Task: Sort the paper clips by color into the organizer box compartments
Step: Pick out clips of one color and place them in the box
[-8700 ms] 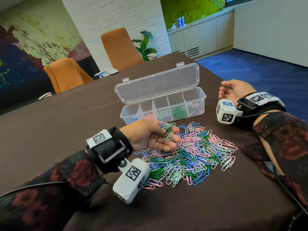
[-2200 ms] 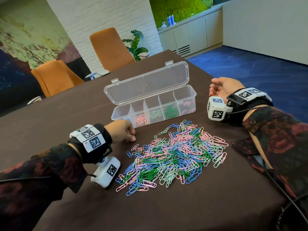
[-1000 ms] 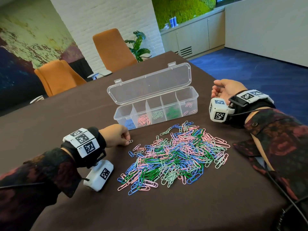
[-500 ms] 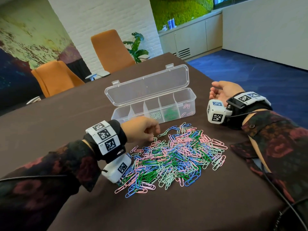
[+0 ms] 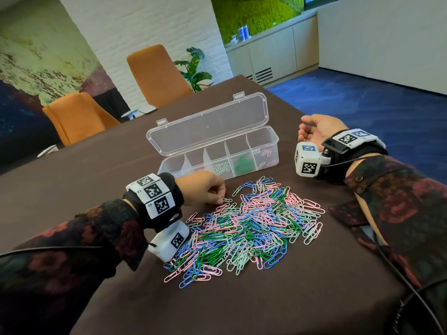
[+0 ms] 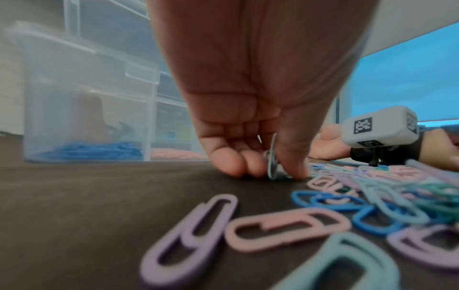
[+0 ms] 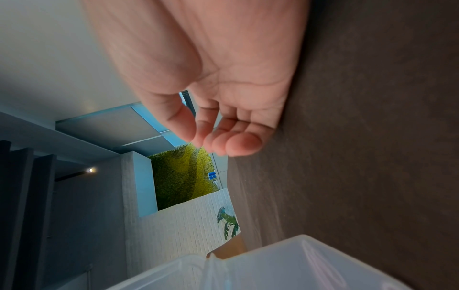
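Observation:
A pile of pink, blue, green and pale green paper clips (image 5: 251, 226) lies on the dark table. Behind it stands the clear organizer box (image 5: 217, 151), lid open, with sorted clips in its compartments; blue and pink ones (image 6: 99, 151) show through its wall. My left hand (image 5: 208, 189) sits at the pile's far left edge, fingertips on the table, pinching a pale clip (image 6: 272, 162) between thumb and fingers. My right hand (image 5: 314, 129) lies palm up on the table to the right of the box, fingers loosely curled (image 7: 223, 137), holding nothing.
Two orange chairs (image 5: 154, 73) and a potted plant (image 5: 193, 66) stand beyond the table's far edge. The table's right edge runs close to my right wrist, with blue carpet (image 5: 375, 105) below. A cable (image 5: 399, 274) trails along my right sleeve.
My left hand travelled from the bare table on the left back to the pile's far left edge and now pinches a clip there. The right hand has stayed where it was.

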### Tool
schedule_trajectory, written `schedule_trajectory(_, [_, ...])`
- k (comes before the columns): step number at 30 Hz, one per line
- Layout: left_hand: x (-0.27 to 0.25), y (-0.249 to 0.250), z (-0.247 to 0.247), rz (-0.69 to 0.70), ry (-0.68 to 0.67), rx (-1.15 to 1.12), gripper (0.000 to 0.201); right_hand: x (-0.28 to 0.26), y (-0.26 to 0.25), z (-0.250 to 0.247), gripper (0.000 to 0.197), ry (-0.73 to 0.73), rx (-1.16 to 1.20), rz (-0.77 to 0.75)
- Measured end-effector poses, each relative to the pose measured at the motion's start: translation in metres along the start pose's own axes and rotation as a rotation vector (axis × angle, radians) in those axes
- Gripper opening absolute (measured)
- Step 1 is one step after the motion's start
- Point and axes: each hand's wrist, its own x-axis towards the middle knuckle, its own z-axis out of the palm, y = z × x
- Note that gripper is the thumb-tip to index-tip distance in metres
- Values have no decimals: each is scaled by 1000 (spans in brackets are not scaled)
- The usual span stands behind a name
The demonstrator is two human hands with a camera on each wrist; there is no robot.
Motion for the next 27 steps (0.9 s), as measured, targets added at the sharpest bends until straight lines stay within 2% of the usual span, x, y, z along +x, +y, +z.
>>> schedule_trajectory(3, [1, 3, 0, -10, 42, -55, 12, 0, 0, 0, 10, 2, -1, 3])
schedule_trajectory(7, [5, 7, 2, -11, 24, -50, 17, 0, 0, 0, 7, 5, -8, 3])
schedule_trajectory(15, [3, 5, 3, -28, -7, -90, 8, 1, 0, -1, 8, 6, -7, 0])
schedule_trajectory(19, [1, 1, -1, -40, -7, -163, 20, 1, 0, -1, 13, 9, 0, -8])
schedule_trajectory(27, [0, 2, -3, -64, -7, -211, 10, 2, 0, -1, 8, 7, 0, -9])
